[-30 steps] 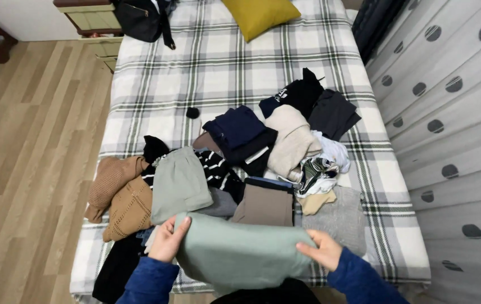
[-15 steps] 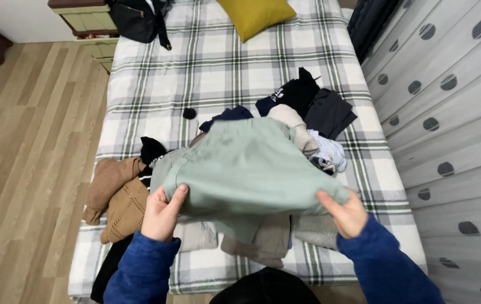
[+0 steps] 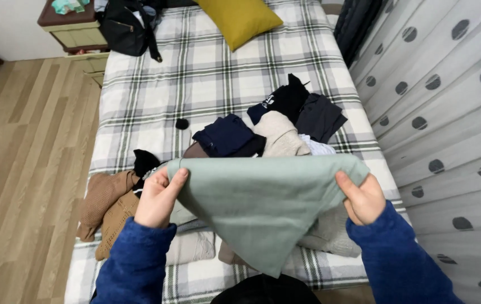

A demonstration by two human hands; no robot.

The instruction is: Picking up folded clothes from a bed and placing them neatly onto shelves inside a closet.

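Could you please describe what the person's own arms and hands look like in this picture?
Both arms are covered by long, deep blue sleeves of a soft, slightly fuzzy fabric that end at the wrists. The left hand and right hand are bare: no gloves, rings or watch show. The sleeves are plain, with no visible pattern or markings.

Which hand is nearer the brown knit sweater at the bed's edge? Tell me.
Left. The left hand, gripping the green garment, sits just right of the brown knit sweater. The right hand holds the garment's far corner, across the bed.
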